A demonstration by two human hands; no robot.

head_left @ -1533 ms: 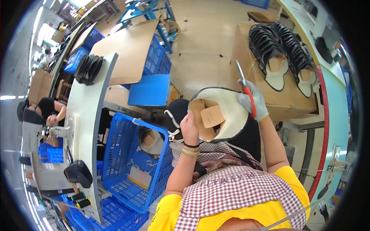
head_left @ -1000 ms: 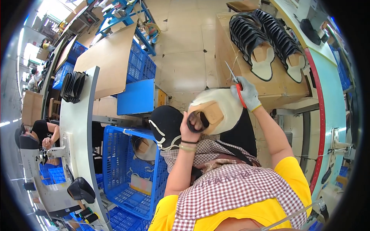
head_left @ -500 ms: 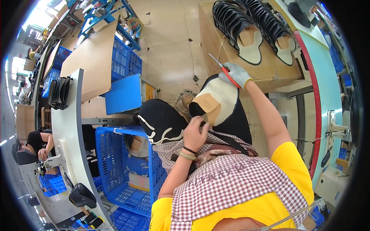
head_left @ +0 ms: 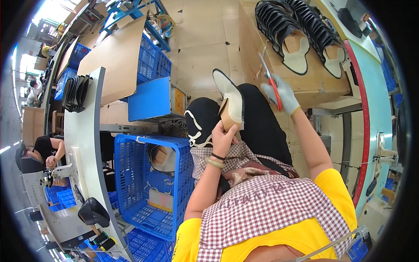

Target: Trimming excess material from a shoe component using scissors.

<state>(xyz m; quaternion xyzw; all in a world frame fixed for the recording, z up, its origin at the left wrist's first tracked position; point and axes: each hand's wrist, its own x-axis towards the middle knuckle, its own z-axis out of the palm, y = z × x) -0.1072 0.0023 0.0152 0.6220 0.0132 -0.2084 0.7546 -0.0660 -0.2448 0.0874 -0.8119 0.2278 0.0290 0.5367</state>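
Note:
My left hand (head_left: 224, 137) is closed on one end of a shoe upper (head_left: 236, 98), cream-lined with a black edge and a tan piece inside. The upper stands tilted over my lap, between my knees. To its right, my gloved right hand (head_left: 286, 97) grips red-handled scissors (head_left: 273, 83). Their blades point up and away, apart from the upper. Whether the blades are fully together I cannot tell. White cord (head_left: 194, 126) lies over my left knee.
Two rows of nested black uppers (head_left: 277, 30) lie on a cardboard box (head_left: 314, 94) at far right. A blue crate (head_left: 176, 187) with an upper (head_left: 164, 158) inside stands left of my lap. At far left a co-worker's hand (head_left: 51, 161) is near a sewing machine (head_left: 37, 187).
My left hand has taken hold of the upper and turned it up on end, further left. My right hand has let go of it and moved right and nearer with the scissors.

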